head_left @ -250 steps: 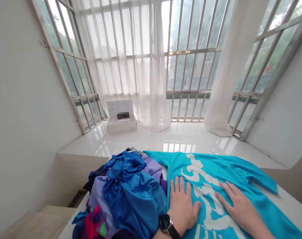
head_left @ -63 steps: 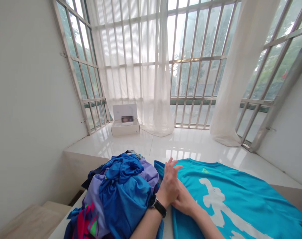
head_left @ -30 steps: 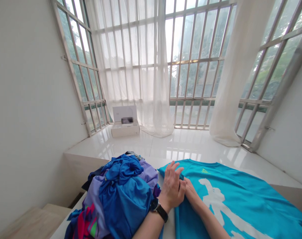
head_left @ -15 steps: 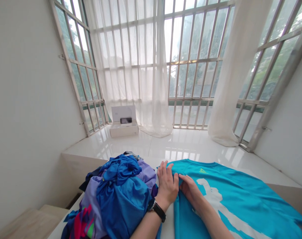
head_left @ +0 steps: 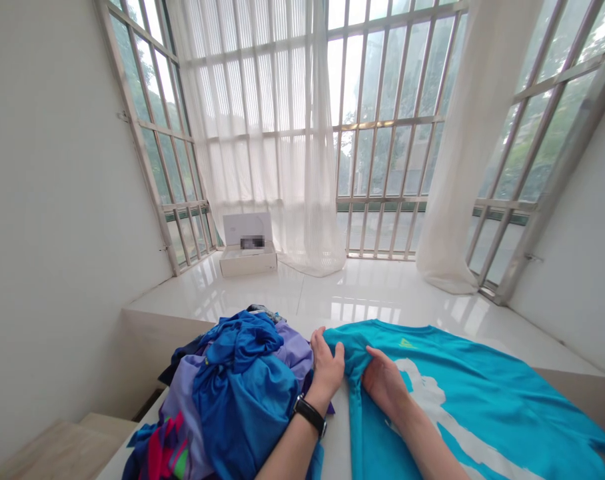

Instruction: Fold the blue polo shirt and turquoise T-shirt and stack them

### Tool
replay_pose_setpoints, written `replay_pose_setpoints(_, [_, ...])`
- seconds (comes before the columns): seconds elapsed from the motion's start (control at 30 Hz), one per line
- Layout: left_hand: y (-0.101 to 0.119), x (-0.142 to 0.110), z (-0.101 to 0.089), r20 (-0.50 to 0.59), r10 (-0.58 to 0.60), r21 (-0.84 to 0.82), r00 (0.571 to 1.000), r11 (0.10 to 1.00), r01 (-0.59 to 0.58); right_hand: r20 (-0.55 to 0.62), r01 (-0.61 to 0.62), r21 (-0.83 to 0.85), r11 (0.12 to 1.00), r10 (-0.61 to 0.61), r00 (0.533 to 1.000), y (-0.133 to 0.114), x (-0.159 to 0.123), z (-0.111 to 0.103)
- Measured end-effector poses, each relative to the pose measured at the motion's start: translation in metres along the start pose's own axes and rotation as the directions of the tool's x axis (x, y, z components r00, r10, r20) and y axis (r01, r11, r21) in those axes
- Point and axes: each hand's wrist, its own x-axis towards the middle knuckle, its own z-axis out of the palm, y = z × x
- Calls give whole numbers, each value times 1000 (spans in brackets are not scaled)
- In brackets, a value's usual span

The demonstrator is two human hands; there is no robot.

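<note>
A turquoise T-shirt (head_left: 462, 380) with a white print and a small yellow-green logo lies spread out at the right. At its left side, my left hand (head_left: 326, 367), with a black-strapped watch on the wrist, grips the sleeve edge between thumb and fingers. My right hand (head_left: 386, 383) holds the cloth near the underarm, its fingertips partly hidden in the fabric. Between the two hands the sleeve is bunched and slightly lifted. Left of my left forearm is a heap of crumpled clothes (head_left: 247, 387) in blue, lilac, pink and green.
Behind the clothes runs a glossy white sill (head_left: 307, 293). An open white box (head_left: 248, 260) stands on it at the back left. Sheer curtains (head_left: 302, 167) hang before the barred windows. White walls close in both sides, and a wooden surface (head_left: 57, 447) shows at lower left.
My left hand has moved slightly left and down, away from my right hand, and its thumb has spread from the fingers. The sleeve is now drawn out between both hands.
</note>
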Motion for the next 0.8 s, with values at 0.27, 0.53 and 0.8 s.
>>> replay_pose_setpoints(0.27, [8,-5,-3,-57,88,-157,995,983,-96,88,19,-162,987,-5,996,-2,-9,18])
replay_pose_setpoints(0.53, [13,-12,-3,213,-60,-333,975,934,130,167,12,-241,970,29,986,21,-14,32])
replay_pose_setpoints(0.8, [9,-11,4,158,-345,-678,925,643,356,212,62,-279,958,-2,977,19,-11,30])
